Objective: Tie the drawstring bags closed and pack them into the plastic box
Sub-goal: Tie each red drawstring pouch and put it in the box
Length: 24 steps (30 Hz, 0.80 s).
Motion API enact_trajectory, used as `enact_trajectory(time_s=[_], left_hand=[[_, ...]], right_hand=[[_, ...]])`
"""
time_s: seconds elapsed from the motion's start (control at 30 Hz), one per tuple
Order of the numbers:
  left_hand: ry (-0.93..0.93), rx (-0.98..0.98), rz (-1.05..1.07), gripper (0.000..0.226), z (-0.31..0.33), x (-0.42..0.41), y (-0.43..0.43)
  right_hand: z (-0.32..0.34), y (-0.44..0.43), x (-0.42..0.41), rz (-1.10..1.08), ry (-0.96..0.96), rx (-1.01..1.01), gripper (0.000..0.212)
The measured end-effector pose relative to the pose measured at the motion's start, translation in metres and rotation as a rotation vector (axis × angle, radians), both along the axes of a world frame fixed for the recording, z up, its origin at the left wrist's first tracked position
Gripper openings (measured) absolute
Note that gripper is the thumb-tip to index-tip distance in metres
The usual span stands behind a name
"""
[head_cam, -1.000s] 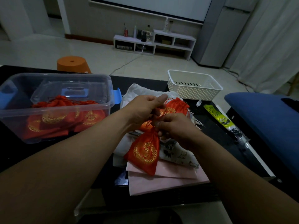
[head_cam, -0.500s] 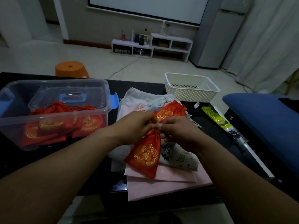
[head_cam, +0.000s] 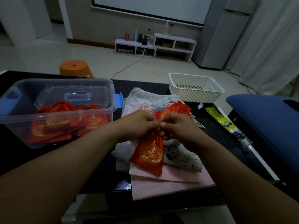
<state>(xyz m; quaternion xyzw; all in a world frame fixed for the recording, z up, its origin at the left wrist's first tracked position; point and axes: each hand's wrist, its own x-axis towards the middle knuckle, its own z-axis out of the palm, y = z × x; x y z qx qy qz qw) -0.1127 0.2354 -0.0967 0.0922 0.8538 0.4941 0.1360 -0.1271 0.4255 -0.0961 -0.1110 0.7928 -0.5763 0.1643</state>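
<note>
- Your left hand [head_cam: 139, 122] and right hand [head_cam: 176, 126] cover the neck of the red bag [head_cam: 149, 152]; you cannot see whether its cord is knotted.
- The plastic box [head_cam: 56, 112] runs off the left edge.
- The packed bags [head_cam: 64, 122] blur behind its wall; you cannot count them.

Dim room: pale tiled floor [head_cam: 100, 60], white low shelf unit [head_cam: 155, 46], projection screen [head_cam: 152, 8], orange stool [head_cam: 74, 67], white curtains [head_cam: 267, 42]
</note>
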Motion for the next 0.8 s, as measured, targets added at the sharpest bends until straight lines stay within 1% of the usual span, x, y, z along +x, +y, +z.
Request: enact_trajectory(time_s=[0.07,0.23,0.37,0.43,0.57,0.63,0.8], left_hand=[[0.065,-0.034,0.000,0.022,-0.001,-0.001,-0.002],[0.208,-0.047,-0.008,0.012,-0.005,-0.001,-0.002],[0.243,-0.016,0.000,0.005,-0.008,-0.001,-0.004],[0.241,-0.008,0.000,0.009,-0.009,0.000,-0.005],[0.260,-0.018,-0.035,0.005,-0.015,-0.002,-0.002],[0.272,-0.045,-0.039,0.014,-0.018,-0.004,0.000],[0.302,-0.103,0.005,0.021,-0.020,-0.006,0.005]], right_hand=[[-0.001,0.002,-0.001,-0.002,0.009,0.002,0.009],[-0.002,0.004,-0.002,0.017,0.003,-0.032,0.009],[0.000,0.006,-0.002,0.055,0.003,-0.042,0.009],[0.001,0.008,-0.002,0.083,0.029,-0.036,0.008],[0.002,0.010,-0.002,0.072,0.151,0.053,0.010],[0.000,0.010,-0.002,0.056,0.232,0.111,0.011],[-0.012,0.004,-0.004,0.006,0.491,0.294,0.005]])
